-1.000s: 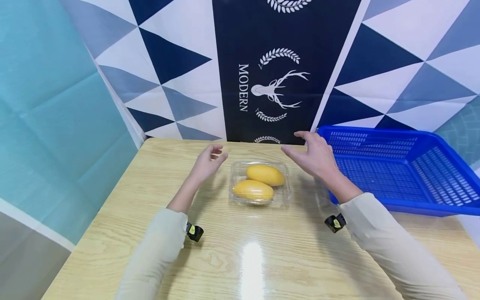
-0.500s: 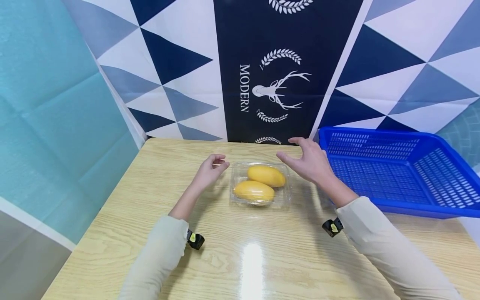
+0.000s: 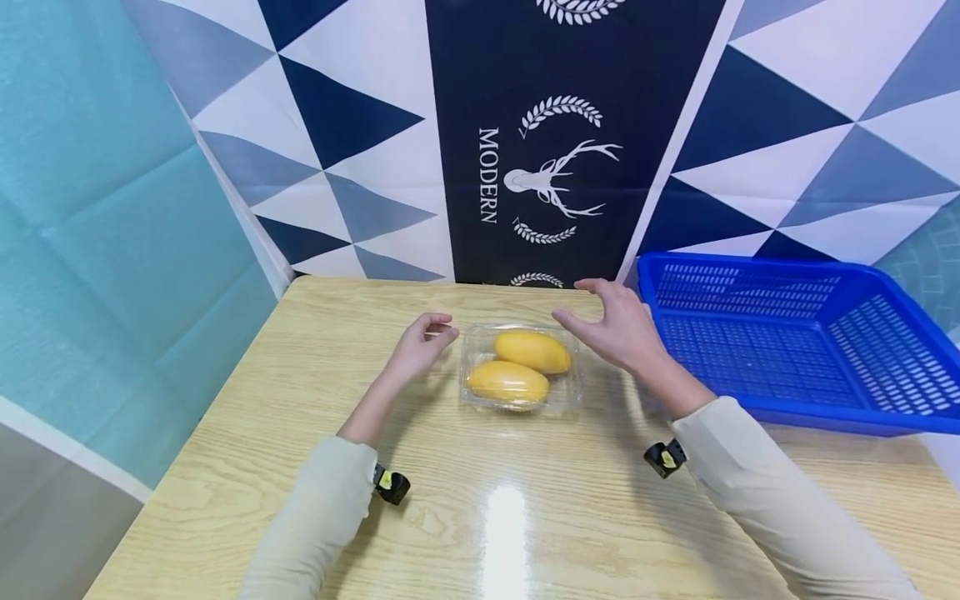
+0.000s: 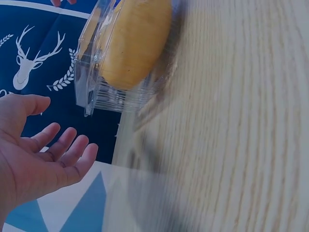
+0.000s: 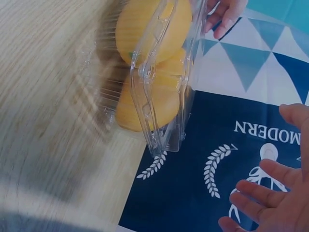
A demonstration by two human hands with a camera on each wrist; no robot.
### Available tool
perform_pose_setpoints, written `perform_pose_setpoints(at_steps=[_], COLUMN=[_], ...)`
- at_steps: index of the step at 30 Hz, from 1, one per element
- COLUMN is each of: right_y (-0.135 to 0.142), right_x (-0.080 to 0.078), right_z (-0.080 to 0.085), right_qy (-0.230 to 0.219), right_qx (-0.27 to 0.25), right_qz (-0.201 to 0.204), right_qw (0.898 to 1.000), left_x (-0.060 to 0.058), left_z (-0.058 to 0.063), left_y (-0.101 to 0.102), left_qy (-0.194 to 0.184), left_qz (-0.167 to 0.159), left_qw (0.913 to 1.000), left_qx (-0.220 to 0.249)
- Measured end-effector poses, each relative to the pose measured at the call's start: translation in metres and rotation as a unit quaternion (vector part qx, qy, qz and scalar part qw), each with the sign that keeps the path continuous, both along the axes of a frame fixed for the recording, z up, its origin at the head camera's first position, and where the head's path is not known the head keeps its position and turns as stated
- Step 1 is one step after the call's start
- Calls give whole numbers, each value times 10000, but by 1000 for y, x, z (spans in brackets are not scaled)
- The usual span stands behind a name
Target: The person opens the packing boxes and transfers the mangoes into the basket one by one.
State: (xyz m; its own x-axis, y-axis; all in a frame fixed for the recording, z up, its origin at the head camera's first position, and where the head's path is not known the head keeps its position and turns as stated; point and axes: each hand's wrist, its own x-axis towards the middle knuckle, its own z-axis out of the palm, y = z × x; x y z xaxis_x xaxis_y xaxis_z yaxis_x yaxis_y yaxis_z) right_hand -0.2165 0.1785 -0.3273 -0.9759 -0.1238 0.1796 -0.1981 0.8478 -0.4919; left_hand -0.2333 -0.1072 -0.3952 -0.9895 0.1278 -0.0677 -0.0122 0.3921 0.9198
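Observation:
Two yellow mangoes, the nearer one (image 3: 508,382) and the farther one (image 3: 532,351), lie side by side in a clear plastic clamshell box (image 3: 564,395) on the table. To the box's left hovers my left hand (image 3: 420,348), fingers loosely bent and holding nothing. On the other side my right hand (image 3: 622,332) is spread, thumb toward the box's back right corner, with nothing in its grasp. The left wrist view has a gap between my left hand (image 4: 46,154) and the box. My right hand (image 5: 277,188) is likewise apart from it in the right wrist view.
A blue plastic basket (image 3: 795,417) stands on the right of the wooden table (image 3: 450,483), just beyond my right forearm. Patterned cloth (image 3: 555,167) hangs behind the table's back edge. Teal cloth (image 3: 112,208) hangs on the left.
My right hand has moved slightly left and down, nearer the box. My left hand has shifted a little to the right. The box and mangoes stay put.

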Motion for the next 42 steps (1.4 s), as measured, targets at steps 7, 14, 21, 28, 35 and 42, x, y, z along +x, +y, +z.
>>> perform_pose_setpoints(at_steps=[7,14,21,28,35,42], right_y=[-1,-6,-13,-22,-28,-34], right_x=[1,3,4,5,8,10], right_z=[-2,-8,-10,-16,-23,-31], right_qy=[-112,-150,58,189,181,304], right_qx=[-5,-62,-126,-191,-375,-450], right_qz=[73,233,454,865,1265,1461], right_qw=[9999,9996,9989,9959,9911,9878], left_x=[2,3,3,7,5,7], left_z=[-4,-9,-12,-8,-13,-15], left_y=[1,2,2,3,2,3], left_qy=[-52,-301,-407,-781,-960,-1043], left_qz=[17,-13,-87,-170,-114,-122], left_qw=[10000,9989,9972,9928,9914,9900], left_qx=[-8,368,623,895,879,947])
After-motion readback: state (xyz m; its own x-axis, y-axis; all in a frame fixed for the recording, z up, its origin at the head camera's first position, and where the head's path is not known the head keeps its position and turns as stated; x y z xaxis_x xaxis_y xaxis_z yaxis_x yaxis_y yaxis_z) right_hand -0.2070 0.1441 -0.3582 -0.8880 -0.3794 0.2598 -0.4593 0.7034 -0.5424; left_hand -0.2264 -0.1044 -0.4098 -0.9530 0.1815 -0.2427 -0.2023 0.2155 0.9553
